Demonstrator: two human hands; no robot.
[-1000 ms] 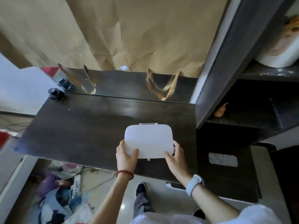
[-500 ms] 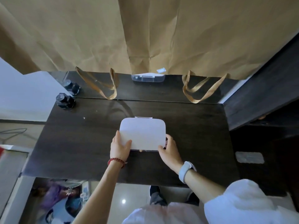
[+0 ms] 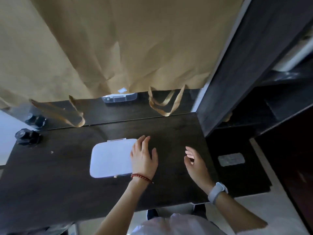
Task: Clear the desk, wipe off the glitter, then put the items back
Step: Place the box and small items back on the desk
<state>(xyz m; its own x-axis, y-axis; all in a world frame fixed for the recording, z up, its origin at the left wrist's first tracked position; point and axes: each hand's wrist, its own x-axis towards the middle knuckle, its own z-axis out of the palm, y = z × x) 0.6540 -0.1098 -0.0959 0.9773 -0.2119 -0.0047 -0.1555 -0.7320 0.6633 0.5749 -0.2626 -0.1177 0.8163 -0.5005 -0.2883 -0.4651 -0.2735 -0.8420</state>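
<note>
A white box (image 3: 111,158) with rounded corners lies flat on the dark desk (image 3: 59,175), about midway between the near and far edges and a little left of centre, with a small clear latch at its far edge. The left hand (image 3: 144,158) lies palm down just right of the box, fingers straight and together, pointing to the far side; its inner edge overlaps the box's right side, though whether it presses there cannot be told. It grips nothing. A red bead bracelet (image 3: 141,178) circles that wrist. The right hand (image 3: 194,161) hangs over bare desk further right, well apart from the box, fingers loosely bent and holding nothing. A pale watch (image 3: 216,192) sits on that wrist. At the far left corner of the desk stands a small dark bottle (image 3: 28,137), and a mirror (image 3: 118,109) along the far edge shows it and the box again. Brown paper (image 3: 118,44) hangs over the upper part of the mirror, with two paper handles (image 3: 165,103) dangling below its lower edge. To the right rises a dark shelf unit (image 3: 245,65), and a lower dark surface beside the desk carries a pale rectangular label (image 3: 231,159).
</note>
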